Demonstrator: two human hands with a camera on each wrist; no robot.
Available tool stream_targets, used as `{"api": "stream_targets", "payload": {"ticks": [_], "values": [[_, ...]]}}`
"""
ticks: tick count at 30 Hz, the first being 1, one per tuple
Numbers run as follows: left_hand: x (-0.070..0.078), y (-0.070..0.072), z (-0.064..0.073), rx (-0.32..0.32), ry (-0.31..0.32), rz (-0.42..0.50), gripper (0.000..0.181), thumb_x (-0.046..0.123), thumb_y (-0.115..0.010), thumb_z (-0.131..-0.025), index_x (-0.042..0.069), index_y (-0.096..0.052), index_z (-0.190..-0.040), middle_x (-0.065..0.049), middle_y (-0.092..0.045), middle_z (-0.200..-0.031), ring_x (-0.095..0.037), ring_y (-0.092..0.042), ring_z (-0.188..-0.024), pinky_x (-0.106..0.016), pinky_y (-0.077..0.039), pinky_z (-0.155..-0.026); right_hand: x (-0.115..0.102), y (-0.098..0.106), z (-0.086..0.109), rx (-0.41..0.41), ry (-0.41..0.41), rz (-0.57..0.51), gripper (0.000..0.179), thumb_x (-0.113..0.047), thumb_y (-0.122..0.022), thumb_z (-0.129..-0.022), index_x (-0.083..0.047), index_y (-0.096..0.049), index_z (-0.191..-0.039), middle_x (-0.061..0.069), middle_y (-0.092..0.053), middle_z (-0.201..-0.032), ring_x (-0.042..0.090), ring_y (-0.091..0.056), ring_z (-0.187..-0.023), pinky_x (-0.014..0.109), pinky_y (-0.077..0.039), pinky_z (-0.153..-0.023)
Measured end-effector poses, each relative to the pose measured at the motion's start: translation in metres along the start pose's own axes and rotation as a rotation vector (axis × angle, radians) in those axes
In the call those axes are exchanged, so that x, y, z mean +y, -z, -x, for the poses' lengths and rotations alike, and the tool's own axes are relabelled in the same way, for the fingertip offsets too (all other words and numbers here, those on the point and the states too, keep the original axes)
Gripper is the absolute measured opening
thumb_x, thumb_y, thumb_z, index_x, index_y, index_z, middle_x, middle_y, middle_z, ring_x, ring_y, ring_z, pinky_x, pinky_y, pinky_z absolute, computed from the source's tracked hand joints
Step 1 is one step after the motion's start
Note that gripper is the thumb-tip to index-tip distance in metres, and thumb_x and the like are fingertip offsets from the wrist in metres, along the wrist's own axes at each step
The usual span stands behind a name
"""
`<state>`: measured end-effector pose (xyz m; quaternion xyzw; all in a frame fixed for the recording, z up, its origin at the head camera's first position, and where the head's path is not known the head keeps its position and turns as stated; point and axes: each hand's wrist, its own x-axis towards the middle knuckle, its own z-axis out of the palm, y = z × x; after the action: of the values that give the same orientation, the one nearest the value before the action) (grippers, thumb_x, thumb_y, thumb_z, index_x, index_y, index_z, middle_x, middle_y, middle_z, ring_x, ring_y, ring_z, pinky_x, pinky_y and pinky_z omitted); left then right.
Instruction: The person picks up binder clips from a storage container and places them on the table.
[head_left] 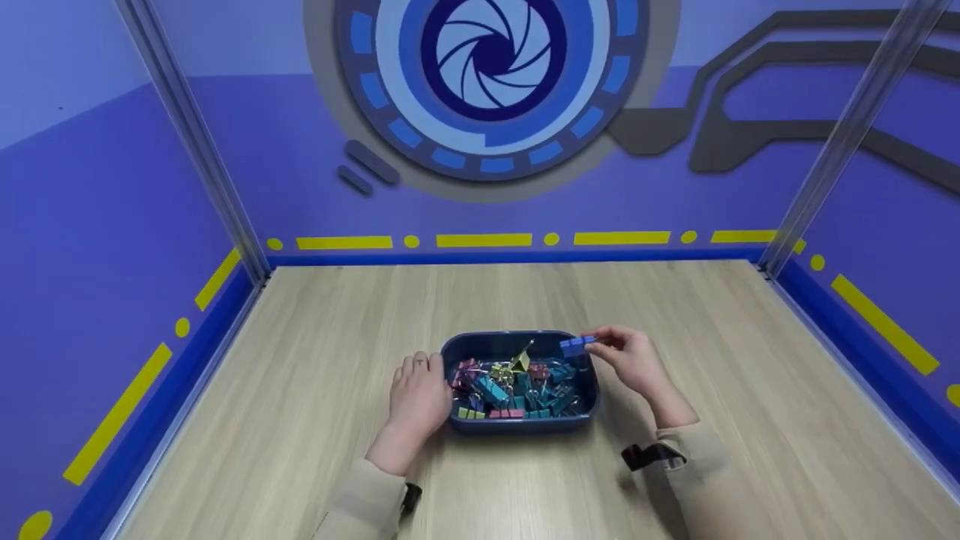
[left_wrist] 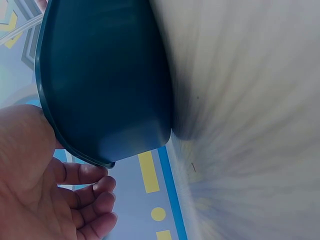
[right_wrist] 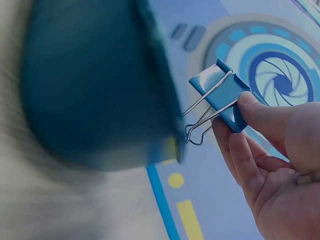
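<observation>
A dark blue plastic bin [head_left: 517, 426] sits on the table, holding a heap of binder clips [head_left: 491, 390] in teal, pink, yellow and red. My left hand [head_left: 420, 397] is at its left end; in the left wrist view that hand [left_wrist: 55, 185] grips the rim, fingers loosely bent along the outside and the thumb mostly hidden behind the wall. Over the bin's back right corner, my right hand [head_left: 634, 360] pinches a blue binder clip [head_left: 576, 346]. The right wrist view shows this clip [right_wrist: 222, 95] between thumb and fingers, its silver wire handles beside the rim.
The wooden table [head_left: 337, 322] extends around the bin. Blue-purple panels [head_left: 225, 135] with yellow markings enclose it at the back and sides, and metal posts [head_left: 202, 142] stand at the rear corners. Black straps [head_left: 652, 455] are worn on both wrists.
</observation>
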<state>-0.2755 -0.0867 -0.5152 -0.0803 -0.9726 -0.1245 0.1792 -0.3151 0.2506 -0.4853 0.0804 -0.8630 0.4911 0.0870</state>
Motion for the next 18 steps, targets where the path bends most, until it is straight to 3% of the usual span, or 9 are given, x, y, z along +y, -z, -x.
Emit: {"api": "stream_targets", "payload": {"ticks": [6, 18], "values": [[-0.001, -0.001, 0.0, 0.011, -0.012, 0.008, 0.031, 0.016, -0.069, -0.089, -0.001, -0.058, -0.113, -0.02, -0.061, -0.105, -0.036, -0.055, -0.097, -0.046, -0.044, -0.083, 0.009, 0.025, -0.002, 0.093, -0.083, -0.052, 0.027, -0.014, -0.073, -0.095, 0.004, -0.072, -0.114, 0.015, -0.076, -0.109, -0.006, -0.063, -0.084, 0.013, -0.05, -0.077], [-0.001, 0.0, 0.001, 0.031, -0.018, -0.012, 0.029, 0.015, -0.066, -0.089, -0.001, -0.058, -0.111, -0.02, -0.06, -0.104, -0.036, -0.056, -0.097, -0.046, -0.045, -0.082, 0.038, 0.055, -0.001, 0.221, -0.173, 0.04, 0.029, -0.018, -0.068, -0.098, -0.003, -0.072, -0.122, 0.019, -0.072, -0.12, -0.009, -0.06, -0.087, 0.012, -0.048, -0.075]]}}
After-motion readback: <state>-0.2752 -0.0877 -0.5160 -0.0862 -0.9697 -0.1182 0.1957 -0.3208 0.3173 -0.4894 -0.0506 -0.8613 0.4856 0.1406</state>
